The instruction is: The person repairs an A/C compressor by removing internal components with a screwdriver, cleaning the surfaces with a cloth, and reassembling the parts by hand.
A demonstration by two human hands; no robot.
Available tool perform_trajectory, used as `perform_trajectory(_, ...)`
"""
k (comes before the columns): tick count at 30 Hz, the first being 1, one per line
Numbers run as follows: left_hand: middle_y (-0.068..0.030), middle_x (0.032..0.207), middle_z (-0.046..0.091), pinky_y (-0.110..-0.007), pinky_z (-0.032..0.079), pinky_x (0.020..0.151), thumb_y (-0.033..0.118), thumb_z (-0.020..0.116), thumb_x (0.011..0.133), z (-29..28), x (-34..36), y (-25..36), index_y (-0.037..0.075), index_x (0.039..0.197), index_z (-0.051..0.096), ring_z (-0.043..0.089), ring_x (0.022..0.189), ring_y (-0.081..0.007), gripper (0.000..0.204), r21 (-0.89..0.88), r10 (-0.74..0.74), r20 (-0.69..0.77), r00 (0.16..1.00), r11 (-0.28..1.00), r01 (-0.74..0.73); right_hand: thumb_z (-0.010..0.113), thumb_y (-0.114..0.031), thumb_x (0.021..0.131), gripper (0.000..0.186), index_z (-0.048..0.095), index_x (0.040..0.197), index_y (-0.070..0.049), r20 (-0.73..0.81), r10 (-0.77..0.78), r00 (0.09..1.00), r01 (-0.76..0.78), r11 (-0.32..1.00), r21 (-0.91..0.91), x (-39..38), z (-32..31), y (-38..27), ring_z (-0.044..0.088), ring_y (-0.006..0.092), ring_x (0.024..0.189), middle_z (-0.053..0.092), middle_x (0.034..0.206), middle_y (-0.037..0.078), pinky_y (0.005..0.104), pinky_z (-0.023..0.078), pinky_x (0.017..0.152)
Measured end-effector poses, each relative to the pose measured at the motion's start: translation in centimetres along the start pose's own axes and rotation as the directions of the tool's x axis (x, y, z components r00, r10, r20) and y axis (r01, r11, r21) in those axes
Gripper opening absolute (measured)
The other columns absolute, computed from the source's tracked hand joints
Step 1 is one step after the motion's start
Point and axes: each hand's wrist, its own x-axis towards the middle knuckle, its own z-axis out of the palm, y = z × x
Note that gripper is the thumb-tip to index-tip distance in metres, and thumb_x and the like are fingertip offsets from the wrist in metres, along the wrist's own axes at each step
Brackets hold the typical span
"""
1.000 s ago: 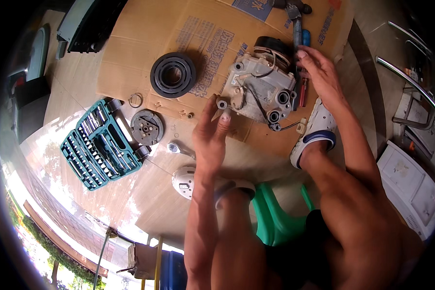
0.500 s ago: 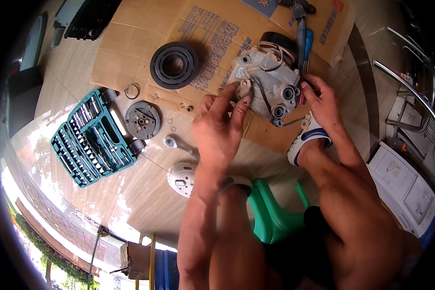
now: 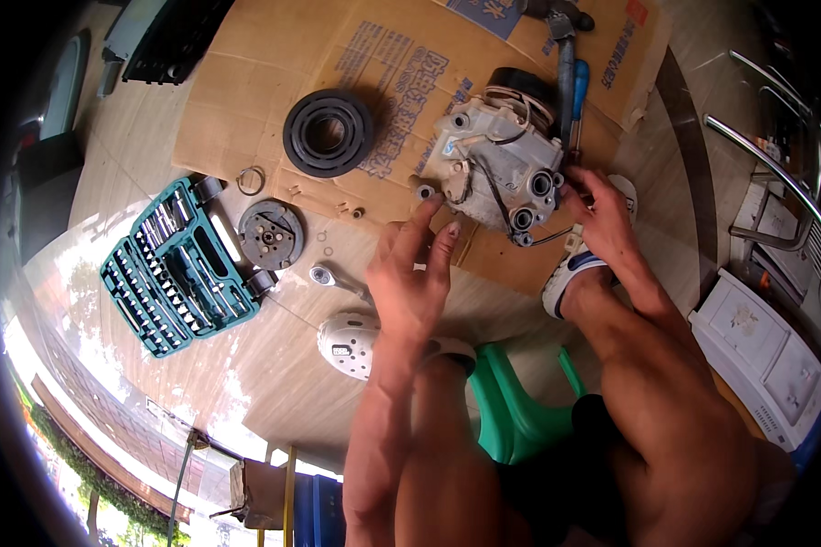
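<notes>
A grey metal compressor [image 3: 502,164], apparently from a car air conditioner, lies on a flattened cardboard sheet, a thin cable along its near side. My left hand [image 3: 410,273] is at its lower left, thumb and fingers apart, fingertips close to its edge and holding nothing. My right hand [image 3: 602,214] has its curled fingers and thumb against the compressor's right side, beside two round ports. Part of those fingertips is hidden. Left of the compressor lies a black grooved pulley [image 3: 327,133]. A round clutch plate [image 3: 270,235] rests on the floor near the cardboard's edge.
A hammer [image 3: 564,46] and a blue-handled screwdriver [image 3: 580,87] lie beyond the compressor. An open teal socket set [image 3: 182,269], a ratchet [image 3: 324,274] and a snap ring [image 3: 250,180] lie at left. A green stool [image 3: 515,401] is below me; chrome tubing [image 3: 766,164] stands at right.
My left hand has drawn back from the compressor, its fingers lower now. My right hand has shifted slightly down and left. The compressor has turned a little.
</notes>
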Motion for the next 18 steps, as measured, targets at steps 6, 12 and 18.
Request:
perform_trajectory(6, -0.0117, 0.097, 0.076, -0.03, 0.055, 0.078, 0.015, 0.079, 0.093, 0.5, -0.9, 0.3, 0.002, 0.125, 0.073, 0.074, 0.084, -0.0164, 0.034, -0.119, -0.072, 0.062, 0.996, 0.99, 0.079, 0.068, -0.01, 0.099, 0.024, 0.071, 0.122, -0.003, -0.22, 0.041, 0.975, 0.013, 0.971, 0.239, 0.4, -2.3, -2.2, 0.069, 0.0118, 0.084, 0.074, 0.093, 0.006, 0.0261, 0.054, 0.08)
perform_trajectory(12, -0.0107, 0.1, 0.077, -0.031, 0.056, 0.081, 0.016, 0.078, 0.093, 0.1, -0.4, 0.7, 0.003, 0.126, 0.073, 0.074, 0.085, -0.0161, 0.035, -0.221, -0.081, 0.029, 0.996, 0.971, 0.086, 0.075, -0.008, 0.091, 0.031, 0.072, 0.123, -0.007, -0.053, -0.5, 0.864, 0.498, 0.866, -0.04, 2.0, -3.9, -13.2, 0.065, 0.0194, 0.106, 0.07, 0.115, 0.006, 0.0323, 0.054, 0.09)
perform_trajectory(18, -0.0098, 0.1, 0.078, -0.031, 0.056, 0.082, 0.017, 0.076, 0.095, -0.3, -0.8, -0.1, 0.004, 0.128, 0.072, 0.074, 0.087, -0.0145, 0.036, -0.223, -0.117, 0.13, 0.985, 0.964, 0.144, 0.078, -0.012, 0.08, 0.04, 0.075, 0.12, -0.013, 0.445, -0.702, 0.556, 0.83, 0.498, -0.252, 6.2, -1.9, -16.1, 0.047, 0.0284, 0.136, 0.063, 0.129, 0.005, 0.0433, 0.036, 0.115)
